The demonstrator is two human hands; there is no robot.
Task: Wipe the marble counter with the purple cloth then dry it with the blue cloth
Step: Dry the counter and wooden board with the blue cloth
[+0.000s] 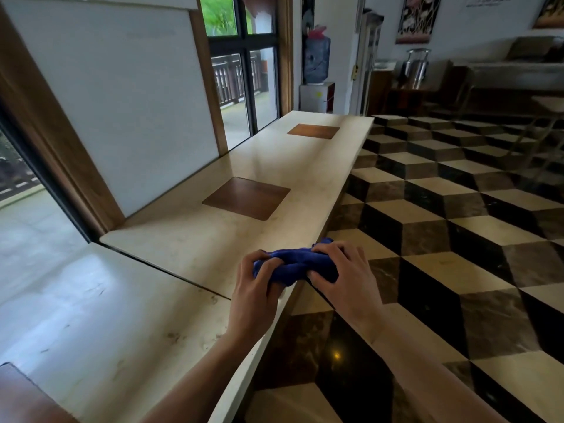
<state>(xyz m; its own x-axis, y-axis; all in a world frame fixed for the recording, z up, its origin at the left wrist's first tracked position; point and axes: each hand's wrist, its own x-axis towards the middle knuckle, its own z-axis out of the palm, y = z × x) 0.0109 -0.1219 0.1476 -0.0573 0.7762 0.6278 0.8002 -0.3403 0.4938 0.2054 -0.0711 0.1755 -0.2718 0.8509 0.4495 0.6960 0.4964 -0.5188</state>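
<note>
— Long marble counter (274, 166), cloth (293, 262) at near edge, bunched between left hand (253, 279) and right hand (338, 270), fingers curled around it.

— Could slide off the edge; looks blue, perhaps purple.

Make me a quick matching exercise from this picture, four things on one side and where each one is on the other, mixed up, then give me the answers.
Things:
1. bunched blue cloth
2. nearer brown square inlay
3. blue water-cooler bottle
4. black, brown and cream cube-pattern floor

Places:
A. far corner, beside the window
B. right of the cream marble counter
C. gripped by left hand and right hand at the counter's front edge
D. set into the countertop, mid-length

Pairs: 1-C, 2-D, 3-A, 4-B
</note>
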